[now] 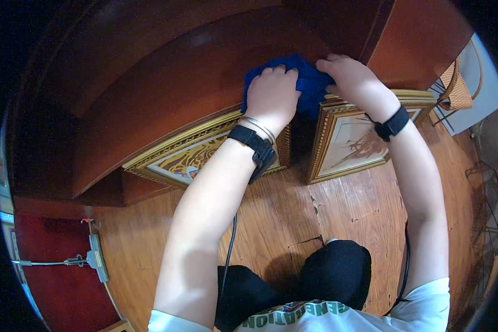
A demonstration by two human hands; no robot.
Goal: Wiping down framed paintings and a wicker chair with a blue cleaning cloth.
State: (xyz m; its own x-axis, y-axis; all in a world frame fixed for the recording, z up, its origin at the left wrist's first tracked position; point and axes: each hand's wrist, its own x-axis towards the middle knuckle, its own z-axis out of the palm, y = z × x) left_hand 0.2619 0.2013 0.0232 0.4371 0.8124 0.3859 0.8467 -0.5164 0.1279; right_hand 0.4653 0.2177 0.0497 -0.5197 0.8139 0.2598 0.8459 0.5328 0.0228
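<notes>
My left hand (274,96) lies with bent fingers over a blue cloth (311,87), holding it against a dark reddish-brown wooden shelf (216,66). My right hand (352,79) is at the cloth's right end, its thumb and fingers spread around the edge; whether it grips the fabric is hidden. Beneath my left wrist leans a gold-framed picture (191,159) with a yellow and brown pattern, partly covered by my forearm. Below my right hand stands another gold-framed picture (352,141) showing a brownish plant-like design on a pale ground.
Wooden plank flooring (274,216) runs under my knees. On the right, a woven chair (458,89) stands beyond the wooden side panel (419,45). A power strip (97,258) with a cord lies at the left by a dark red surface (58,265). Black cables hang beside both my arms.
</notes>
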